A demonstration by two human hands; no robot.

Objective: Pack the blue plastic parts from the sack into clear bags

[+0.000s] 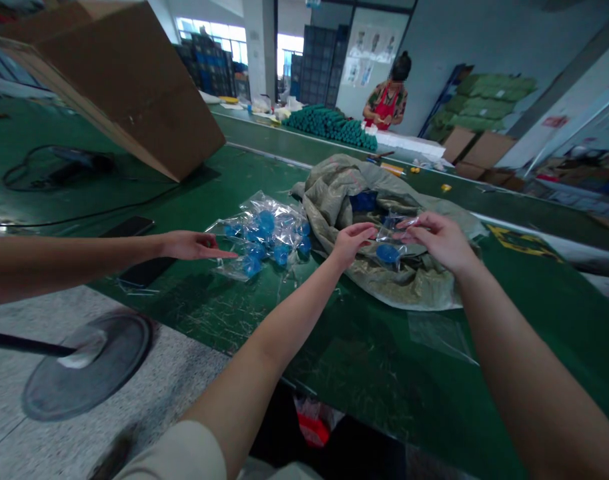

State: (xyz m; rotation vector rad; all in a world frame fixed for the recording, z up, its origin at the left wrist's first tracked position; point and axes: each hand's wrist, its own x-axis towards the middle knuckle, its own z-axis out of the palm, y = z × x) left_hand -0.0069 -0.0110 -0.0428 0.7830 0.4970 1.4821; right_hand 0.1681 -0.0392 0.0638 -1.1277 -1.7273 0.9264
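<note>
A small clear plastic bag [395, 228] with a blue round piece [388, 253] low inside it hangs between my two hands. On its left side, the fingertips of my left hand [351, 241] pinch the bag's edge. My right hand [441, 241] grips the bag's upper right part between thumb and fingers. Directly beneath is a large grey-green woven sack [334, 190], its mouth open, with dark blue items [364, 201] inside. Left of the sack lies a pile of clear bags holding blue pieces [267, 223]. Another person's hand [191, 245] reaches in from the left, a finger extended at the pile.
A flat clear bag [441, 333] lies on the green table [344, 360] near my right forearm. Phones [147, 272] rest by the other person's arm. A tilted cardboard box [134, 87] and a corded tool [79, 163] occupy the left. A co-worker [384, 103] stands behind green rolls [329, 125].
</note>
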